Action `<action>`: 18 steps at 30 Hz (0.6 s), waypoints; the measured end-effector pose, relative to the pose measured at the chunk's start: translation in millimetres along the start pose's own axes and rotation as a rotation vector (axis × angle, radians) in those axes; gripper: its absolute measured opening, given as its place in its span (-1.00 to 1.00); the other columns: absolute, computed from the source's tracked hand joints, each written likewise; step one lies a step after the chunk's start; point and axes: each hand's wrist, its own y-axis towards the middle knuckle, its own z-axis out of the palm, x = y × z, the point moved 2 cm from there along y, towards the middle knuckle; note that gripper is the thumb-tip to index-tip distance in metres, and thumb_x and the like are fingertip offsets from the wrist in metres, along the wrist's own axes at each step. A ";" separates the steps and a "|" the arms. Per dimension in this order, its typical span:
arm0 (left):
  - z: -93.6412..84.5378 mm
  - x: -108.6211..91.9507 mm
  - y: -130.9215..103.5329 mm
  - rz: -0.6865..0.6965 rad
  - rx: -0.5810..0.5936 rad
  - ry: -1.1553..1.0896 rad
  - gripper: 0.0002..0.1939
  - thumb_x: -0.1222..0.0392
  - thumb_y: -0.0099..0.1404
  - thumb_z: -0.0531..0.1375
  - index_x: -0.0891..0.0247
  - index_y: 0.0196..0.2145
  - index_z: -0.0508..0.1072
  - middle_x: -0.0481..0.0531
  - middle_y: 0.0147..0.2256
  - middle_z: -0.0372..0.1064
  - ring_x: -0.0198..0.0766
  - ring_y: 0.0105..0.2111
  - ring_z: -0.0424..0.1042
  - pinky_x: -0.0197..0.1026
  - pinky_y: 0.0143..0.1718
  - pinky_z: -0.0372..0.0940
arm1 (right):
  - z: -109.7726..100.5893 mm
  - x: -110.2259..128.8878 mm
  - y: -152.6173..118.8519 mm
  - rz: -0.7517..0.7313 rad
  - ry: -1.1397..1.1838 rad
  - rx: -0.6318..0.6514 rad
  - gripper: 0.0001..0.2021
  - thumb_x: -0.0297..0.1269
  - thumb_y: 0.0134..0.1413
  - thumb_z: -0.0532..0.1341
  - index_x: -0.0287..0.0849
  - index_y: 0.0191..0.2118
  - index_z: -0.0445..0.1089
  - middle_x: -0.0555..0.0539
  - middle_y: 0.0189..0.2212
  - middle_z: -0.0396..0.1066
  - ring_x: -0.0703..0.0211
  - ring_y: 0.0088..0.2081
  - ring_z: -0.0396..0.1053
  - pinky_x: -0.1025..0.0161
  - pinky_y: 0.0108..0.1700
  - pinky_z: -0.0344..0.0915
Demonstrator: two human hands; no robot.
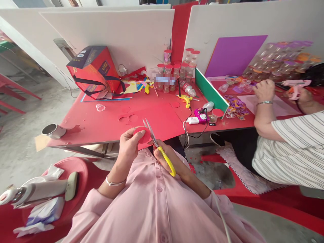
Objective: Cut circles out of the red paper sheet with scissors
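Note:
Between the thumb and fingers of my left hand (129,143) is a red paper disc (142,135), held just off the table's front edge. My right hand (164,155) grips a pair of scissors (165,160) with yellow handles. Their blades point up and stand slightly apart, close to the disc's right edge. Beyond my hands a red paper sheet (159,118) lies on the red table, and round outlines show at its left part. Some of my right fingers are hidden behind the scissors' handle.
A red gift bag (93,74) stands at the back left, a metal cup (53,131) at the left corner. Clear bottles with red discs (168,72) and a yellow glue gun (186,100) are behind. Right of a green divider (211,92), a co-worker's hand (264,90) works.

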 end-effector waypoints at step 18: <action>0.4 1.9 1.0 -0.016 -0.017 -0.021 -0.82 0.14 -0.01 0.55 0.22 -0.50 0.67 -0.02 -0.50 0.58 -0.29 -0.49 0.50 -0.23 -0.35 0.44 | 1.2 5.5 -1.1 -0.022 -0.038 -0.024 -0.20 0.57 0.43 0.06 -0.10 0.18 0.52 0.01 -0.35 0.32 0.11 -0.36 0.20 0.14 -0.27 0.23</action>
